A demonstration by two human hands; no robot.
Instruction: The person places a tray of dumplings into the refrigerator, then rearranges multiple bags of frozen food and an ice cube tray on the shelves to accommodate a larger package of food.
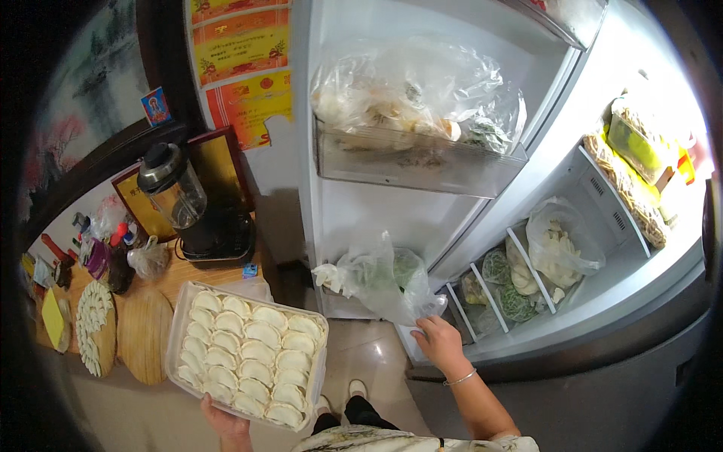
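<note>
My left hand [224, 422] grips the near edge of a clear plastic container [175, 331], held level. Rows of pale, half-moon dumplings [256, 351] fill it. To the right, my right hand [440, 345], with a bracelet at the wrist, pinches the loose end of a clear plastic bag [392, 282] at the low shelf of the open fridge door. Something white and something green show through this bag. The tips of my right fingers are partly hidden.
Beyond stands the open fridge door [376, 215] with a bagged shelf bin [422, 162]. Fridge compartments at right hold bagged food [557, 245]. On the left counter are a blender [181, 200], a wooden board [143, 331] and another board with dumplings [96, 316].
</note>
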